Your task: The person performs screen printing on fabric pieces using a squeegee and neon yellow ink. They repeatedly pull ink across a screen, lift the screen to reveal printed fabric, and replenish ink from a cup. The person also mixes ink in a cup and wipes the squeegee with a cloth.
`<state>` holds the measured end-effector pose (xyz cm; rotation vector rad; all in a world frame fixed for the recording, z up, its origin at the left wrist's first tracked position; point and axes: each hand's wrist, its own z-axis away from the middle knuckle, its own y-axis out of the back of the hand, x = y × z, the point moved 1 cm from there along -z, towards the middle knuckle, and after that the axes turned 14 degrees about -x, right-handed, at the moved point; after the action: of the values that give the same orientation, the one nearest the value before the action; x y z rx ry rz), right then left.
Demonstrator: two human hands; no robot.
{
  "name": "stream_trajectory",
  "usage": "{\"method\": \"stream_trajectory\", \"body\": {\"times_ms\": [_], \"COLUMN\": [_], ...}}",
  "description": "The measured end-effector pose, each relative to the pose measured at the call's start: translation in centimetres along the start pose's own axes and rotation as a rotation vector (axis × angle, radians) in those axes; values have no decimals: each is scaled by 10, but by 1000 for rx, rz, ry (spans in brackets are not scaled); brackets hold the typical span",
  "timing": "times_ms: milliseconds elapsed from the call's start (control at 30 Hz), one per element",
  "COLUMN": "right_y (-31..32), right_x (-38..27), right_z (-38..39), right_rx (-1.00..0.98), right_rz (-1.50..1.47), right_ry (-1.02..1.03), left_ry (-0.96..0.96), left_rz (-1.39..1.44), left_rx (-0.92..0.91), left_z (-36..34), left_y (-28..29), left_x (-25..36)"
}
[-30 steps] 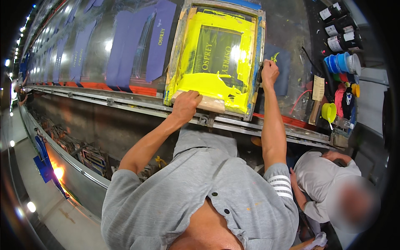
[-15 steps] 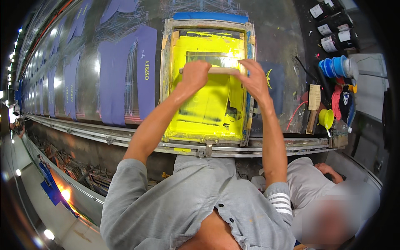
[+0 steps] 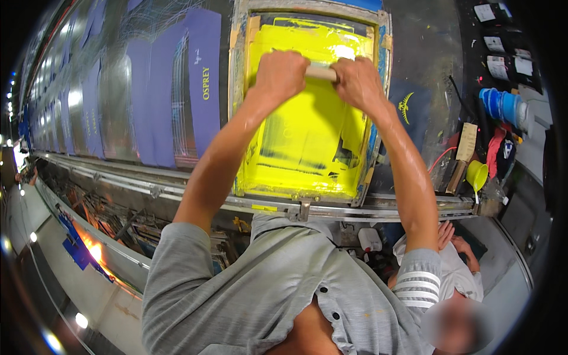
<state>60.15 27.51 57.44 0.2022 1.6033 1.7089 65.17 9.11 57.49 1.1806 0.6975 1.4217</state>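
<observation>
Both of my hands grip the pale wooden handle of a squeegee (image 3: 321, 72), which lies across the far part of a printing screen. My left hand (image 3: 280, 77) is wrapped round the handle's left part, and my right hand (image 3: 360, 86) is closed on its right part. Bright yellow ink covers the screen's mesh (image 3: 296, 121), with darker streaks and patches nearer me. A worn wooden frame (image 3: 239, 65) surrounds the mesh. The squeegee's blade is hidden behind my hands and the ink.
Purple cut pieces (image 3: 204, 71) with yellow prints lie to the left; a dark printed piece (image 3: 408, 118) lies right of the screen. A metal rail (image 3: 343, 211) runs along the near edge. Farther right stand a yellow cup (image 3: 477, 173), blue tubs (image 3: 494, 103) and black containers (image 3: 497, 44). Another person (image 3: 452, 254) is at lower right.
My right hand's fingers, raised and loose before, have closed round the squeegee handle. Hands and squeegee are slightly farther up the screen. The view has shifted, and the other person has moved.
</observation>
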Motion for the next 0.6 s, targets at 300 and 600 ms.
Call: {"method": "stream_trajectory", "body": {"times_ms": [300, 600], "right_y": [-81, -43], "right_x": [-111, -53], "right_z": [170, 85], "right_rx": [-67, -112], "right_rz": [-165, -124], "right_ry": [-8, -40], "left_ry": [-40, 56], "left_rz": [154, 54], "left_rx": [33, -76], "left_z": [181, 100], "left_y": [-97, -41], "left_x": [78, 40]}}
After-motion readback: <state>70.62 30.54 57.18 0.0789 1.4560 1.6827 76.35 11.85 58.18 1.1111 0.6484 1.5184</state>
